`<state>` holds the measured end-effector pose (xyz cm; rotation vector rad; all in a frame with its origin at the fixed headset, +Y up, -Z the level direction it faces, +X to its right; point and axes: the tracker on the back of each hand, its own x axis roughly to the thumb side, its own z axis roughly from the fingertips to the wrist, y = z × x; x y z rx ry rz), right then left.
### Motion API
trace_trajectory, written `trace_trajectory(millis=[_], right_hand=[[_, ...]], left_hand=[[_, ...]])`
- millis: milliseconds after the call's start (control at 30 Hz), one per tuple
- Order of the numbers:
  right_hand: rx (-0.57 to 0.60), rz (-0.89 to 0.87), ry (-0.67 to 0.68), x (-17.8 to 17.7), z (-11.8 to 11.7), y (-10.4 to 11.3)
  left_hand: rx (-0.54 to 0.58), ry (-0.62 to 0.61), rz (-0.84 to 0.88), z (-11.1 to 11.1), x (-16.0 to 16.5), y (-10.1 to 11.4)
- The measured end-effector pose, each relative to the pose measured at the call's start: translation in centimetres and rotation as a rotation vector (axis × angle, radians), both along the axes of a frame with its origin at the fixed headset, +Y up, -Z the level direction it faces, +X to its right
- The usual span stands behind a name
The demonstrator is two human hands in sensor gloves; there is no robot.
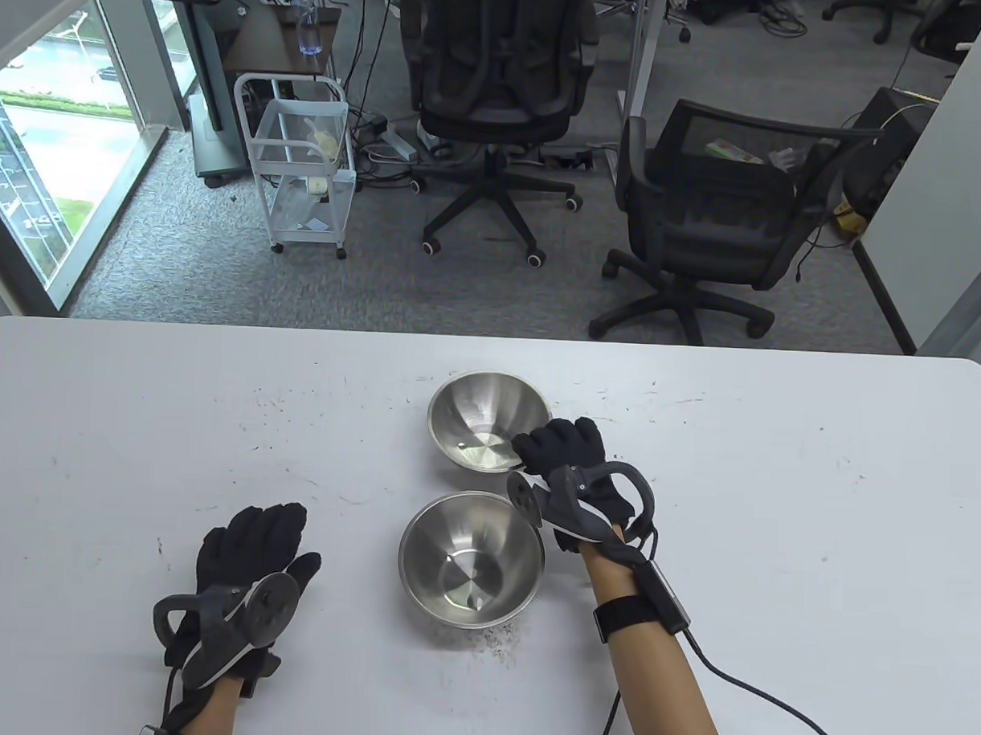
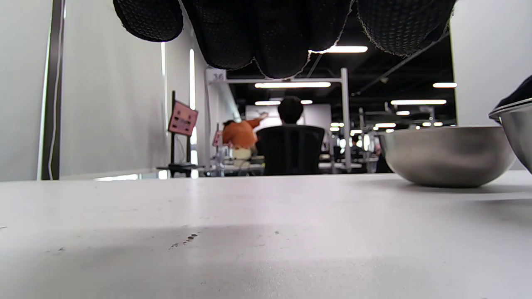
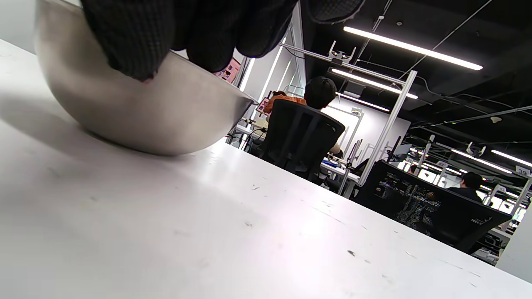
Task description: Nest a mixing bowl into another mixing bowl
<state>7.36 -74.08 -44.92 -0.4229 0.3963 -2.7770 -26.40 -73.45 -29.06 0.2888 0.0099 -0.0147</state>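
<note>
Two steel mixing bowls stand upright on the white table [image 1: 773, 554]. The far bowl [image 1: 481, 419] is just behind the near bowl [image 1: 469, 558], with a small gap between them. My right hand [image 1: 564, 458] grips the far bowl's right rim, thumb over the inside, fingers down the outer wall. In the right wrist view the fingers [image 3: 133, 45] lie on the far bowl's wall [image 3: 137, 112], which rests on the table. My left hand [image 1: 251, 548] lies flat and open on the table, left of the near bowl and apart from it. Both bowls show in the left wrist view: far [image 2: 447, 153], near [image 2: 517, 133].
The table's far edge [image 1: 491, 337] runs behind the bowls. Beyond it stand two black office chairs [image 1: 705, 206] and a white wire cart [image 1: 301, 160]. My right arm's cable [image 1: 768, 699] trails over the table's front right.
</note>
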Motion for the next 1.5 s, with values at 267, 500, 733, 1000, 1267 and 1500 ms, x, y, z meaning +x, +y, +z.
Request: trace_trajectory(millis=[267, 500, 733, 1000, 1267, 1500], right_hand=[[0.058, 0.089, 0.054, -1.1, -0.1, -0.5], [0.157, 0.168, 0.095, -1.7, -0.2, -0.3], [0.185, 0.157, 0.089, -1.3, -0.1, 1.0], [0.223, 0.125, 0.104, -0.4, 2.4, 3.6], [0.246, 0.101, 0.134, 0.4, 6.8, 5.3], [0.263, 0.087, 0.167, 0.8, 11.2, 5.7]], left_hand=[[-0.005, 0.001, -0.008, 0.0, 0.0, 0.0], [-0.009, -0.002, -0.017, -0.1, 0.0, -0.1], [-0.010, -0.001, -0.010, -0.1, -0.1, -0.1], [-0.001, -0.012, -0.013, 0.0, 0.2, 0.0], [0.005, -0.024, -0.011, 0.0, 0.4, -0.1], [0.004, -0.037, -0.011, 0.0, 0.6, -0.4]])
